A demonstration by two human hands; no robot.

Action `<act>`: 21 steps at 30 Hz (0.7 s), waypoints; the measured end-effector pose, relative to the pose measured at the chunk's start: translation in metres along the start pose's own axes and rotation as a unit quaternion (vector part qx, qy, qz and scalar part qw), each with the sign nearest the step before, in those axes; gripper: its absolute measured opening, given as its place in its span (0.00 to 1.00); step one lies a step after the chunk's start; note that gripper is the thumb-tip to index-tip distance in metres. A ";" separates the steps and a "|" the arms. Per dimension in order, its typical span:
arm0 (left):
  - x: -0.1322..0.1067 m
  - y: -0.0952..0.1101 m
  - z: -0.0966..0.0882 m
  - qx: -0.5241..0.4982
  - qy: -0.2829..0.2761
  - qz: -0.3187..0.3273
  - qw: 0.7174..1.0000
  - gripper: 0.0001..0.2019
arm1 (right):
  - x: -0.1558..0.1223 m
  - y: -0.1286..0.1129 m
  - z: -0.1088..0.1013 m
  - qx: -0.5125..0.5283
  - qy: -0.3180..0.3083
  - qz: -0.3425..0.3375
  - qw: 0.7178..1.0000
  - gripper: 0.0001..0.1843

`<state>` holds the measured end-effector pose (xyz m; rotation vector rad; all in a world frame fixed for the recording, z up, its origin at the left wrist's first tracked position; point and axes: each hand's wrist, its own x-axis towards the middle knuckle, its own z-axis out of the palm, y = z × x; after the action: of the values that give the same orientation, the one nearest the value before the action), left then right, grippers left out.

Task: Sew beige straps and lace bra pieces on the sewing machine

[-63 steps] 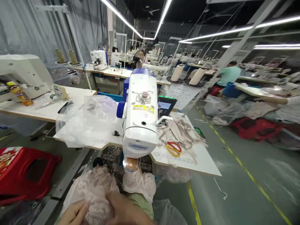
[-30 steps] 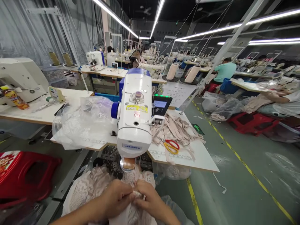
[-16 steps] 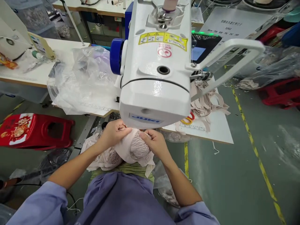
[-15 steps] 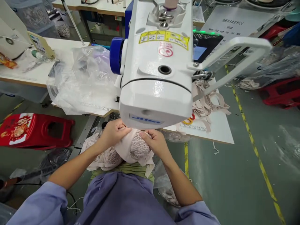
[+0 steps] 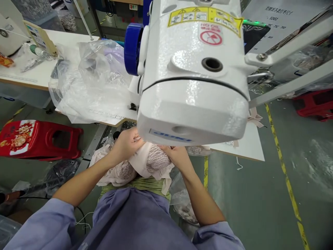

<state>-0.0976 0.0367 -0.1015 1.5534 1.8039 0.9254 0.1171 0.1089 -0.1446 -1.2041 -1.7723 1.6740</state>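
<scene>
A pale pink lace bra point(image 5: 158, 160) hangs between my two hands, one moulded cup facing me and the other lying lower left over my lap. My left hand point(image 5: 127, 144) pinches its upper edge on the left, thumb against the fabric. On the other side of the cup, my right hand point(image 5: 178, 156) grips the edge; its fingertips are partly hidden under the sewing machine head. The white sewing machine point(image 5: 192, 104) looms just above both hands and covers its own needle area.
A crumpled clear plastic bag point(image 5: 96, 83) covers the table part left of the machine. A red stool point(image 5: 44, 140) stands at the left, another red stool point(image 5: 316, 104) at the far right. The white tabletop point(image 5: 249, 146) juts out right of the machine. Yellow tape point(image 5: 283, 163) marks the floor.
My view has come closer to the machine head, which now looks larger and hides more of the right tabletop. Both hands keep their hold on the bra, nearly in place.
</scene>
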 end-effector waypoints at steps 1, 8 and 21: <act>0.000 0.000 -0.001 -0.002 -0.004 -0.005 1.000 0.08 | 0.000 0.012 0.002 0.013 0.001 0.014 1.000 0.33; -0.004 0.001 -0.011 -0.015 0.013 -0.038 0.999 0.07 | -0.016 0.093 0.013 0.143 -0.236 0.026 0.961 0.54; -0.013 0.003 -0.010 -0.010 0.002 -0.048 0.999 0.07 | -0.066 0.090 -0.020 0.198 -0.129 0.107 0.966 0.31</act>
<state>-0.1020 0.0224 -0.0935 1.4404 1.8502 0.8985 0.1952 0.0581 -0.2092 -1.0598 -1.3774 2.2691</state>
